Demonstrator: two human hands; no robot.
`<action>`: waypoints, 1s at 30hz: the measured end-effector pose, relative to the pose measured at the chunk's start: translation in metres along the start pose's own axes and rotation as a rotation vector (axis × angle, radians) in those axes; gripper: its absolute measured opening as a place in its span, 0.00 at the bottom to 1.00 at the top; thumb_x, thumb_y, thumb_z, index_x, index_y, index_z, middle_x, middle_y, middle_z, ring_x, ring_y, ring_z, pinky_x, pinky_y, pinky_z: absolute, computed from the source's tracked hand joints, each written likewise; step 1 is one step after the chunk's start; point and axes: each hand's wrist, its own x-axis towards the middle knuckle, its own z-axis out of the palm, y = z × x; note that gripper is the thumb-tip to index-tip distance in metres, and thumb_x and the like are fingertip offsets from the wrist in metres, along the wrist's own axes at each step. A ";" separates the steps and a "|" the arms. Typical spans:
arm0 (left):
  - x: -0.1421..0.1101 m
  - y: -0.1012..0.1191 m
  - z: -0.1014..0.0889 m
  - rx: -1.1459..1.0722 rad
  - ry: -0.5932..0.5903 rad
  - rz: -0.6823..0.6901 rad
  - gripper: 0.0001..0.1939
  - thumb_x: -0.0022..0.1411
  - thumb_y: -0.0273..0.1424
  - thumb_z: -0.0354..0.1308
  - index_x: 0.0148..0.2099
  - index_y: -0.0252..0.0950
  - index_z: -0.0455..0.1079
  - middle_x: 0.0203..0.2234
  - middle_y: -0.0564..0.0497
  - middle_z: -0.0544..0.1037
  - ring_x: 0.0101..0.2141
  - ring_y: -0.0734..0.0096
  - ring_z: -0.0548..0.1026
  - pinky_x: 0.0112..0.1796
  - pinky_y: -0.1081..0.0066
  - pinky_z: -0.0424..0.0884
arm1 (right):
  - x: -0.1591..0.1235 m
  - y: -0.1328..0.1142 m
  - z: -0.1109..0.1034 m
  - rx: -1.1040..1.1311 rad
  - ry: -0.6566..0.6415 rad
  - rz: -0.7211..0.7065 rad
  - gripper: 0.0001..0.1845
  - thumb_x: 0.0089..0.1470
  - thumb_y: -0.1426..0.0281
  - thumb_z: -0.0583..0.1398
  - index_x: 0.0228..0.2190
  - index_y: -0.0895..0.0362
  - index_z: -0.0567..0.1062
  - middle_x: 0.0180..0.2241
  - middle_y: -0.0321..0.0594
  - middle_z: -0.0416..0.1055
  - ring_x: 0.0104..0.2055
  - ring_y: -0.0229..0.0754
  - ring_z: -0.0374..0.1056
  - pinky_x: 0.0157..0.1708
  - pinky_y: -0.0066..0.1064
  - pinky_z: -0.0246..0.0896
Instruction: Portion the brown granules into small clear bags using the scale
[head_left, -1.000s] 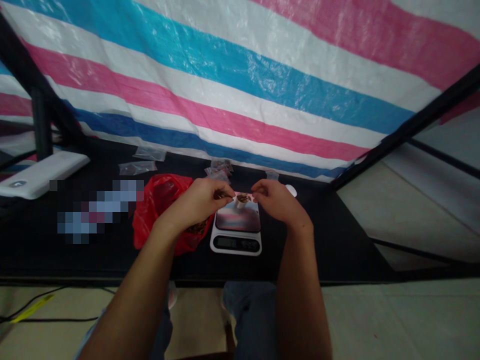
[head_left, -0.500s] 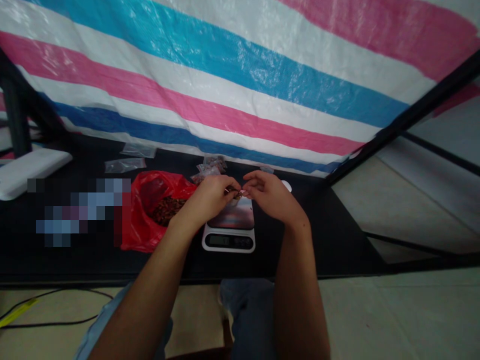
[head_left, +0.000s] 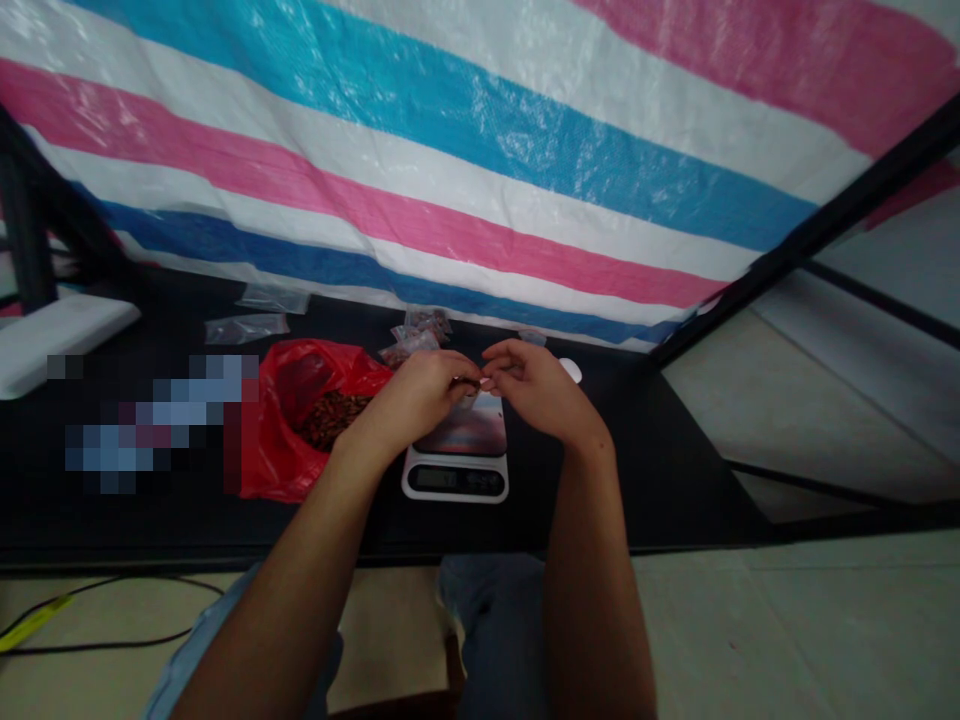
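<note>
Resting on the black table (head_left: 645, 480), a white scale (head_left: 459, 458) with reflective plate (head_left: 469, 430) lies beneath the curled left hand (head_left: 427, 392) and right hand (head_left: 541, 390); a pale cup (head_left: 464, 402), partly hidden, stands by their fingertips. Whether either pinches anything cannot be told.

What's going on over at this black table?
A person's left hand and right hand are over the back of a white scale, fingertips close together; exactly what they pinch is too small to tell. Left of the scale, an open red bag holds many small brown pieces. Small clear bags lie farther back, near a striped sheet.
</note>
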 end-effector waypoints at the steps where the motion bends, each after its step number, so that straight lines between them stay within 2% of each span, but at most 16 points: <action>1: 0.000 0.000 -0.001 -0.005 -0.004 0.005 0.11 0.67 0.23 0.61 0.45 0.34 0.85 0.44 0.44 0.88 0.45 0.59 0.84 0.47 0.66 0.76 | 0.000 0.000 0.000 -0.002 0.001 0.002 0.13 0.57 0.78 0.60 0.44 0.57 0.77 0.38 0.42 0.82 0.40 0.42 0.79 0.41 0.34 0.73; 6: -0.002 0.002 -0.004 -0.025 -0.013 -0.005 0.16 0.67 0.21 0.57 0.50 0.36 0.84 0.47 0.45 0.88 0.47 0.60 0.84 0.49 0.66 0.77 | 0.000 0.004 0.000 -0.009 -0.003 -0.010 0.13 0.58 0.79 0.60 0.44 0.56 0.77 0.39 0.42 0.82 0.42 0.43 0.79 0.43 0.34 0.74; 10: -0.003 0.005 -0.004 -0.056 0.000 -0.044 0.19 0.66 0.19 0.56 0.52 0.38 0.84 0.44 0.48 0.88 0.44 0.63 0.85 0.47 0.68 0.78 | 0.000 0.004 0.000 -0.003 -0.014 -0.019 0.13 0.58 0.79 0.59 0.43 0.56 0.77 0.39 0.41 0.83 0.42 0.43 0.79 0.44 0.33 0.74; 20: -0.001 0.004 -0.004 -0.160 0.026 -0.094 0.13 0.66 0.25 0.61 0.48 0.37 0.83 0.40 0.48 0.88 0.41 0.63 0.85 0.45 0.69 0.78 | -0.001 0.000 0.000 -0.001 -0.030 -0.016 0.12 0.59 0.80 0.58 0.42 0.58 0.77 0.38 0.42 0.83 0.40 0.42 0.79 0.41 0.32 0.72; 30: -0.002 0.003 -0.005 -0.156 0.018 -0.107 0.12 0.63 0.26 0.63 0.48 0.37 0.83 0.41 0.48 0.88 0.41 0.62 0.85 0.45 0.67 0.78 | -0.001 -0.005 0.001 -0.010 -0.045 -0.012 0.11 0.53 0.83 0.62 0.37 0.58 0.78 0.36 0.40 0.82 0.37 0.40 0.79 0.40 0.31 0.72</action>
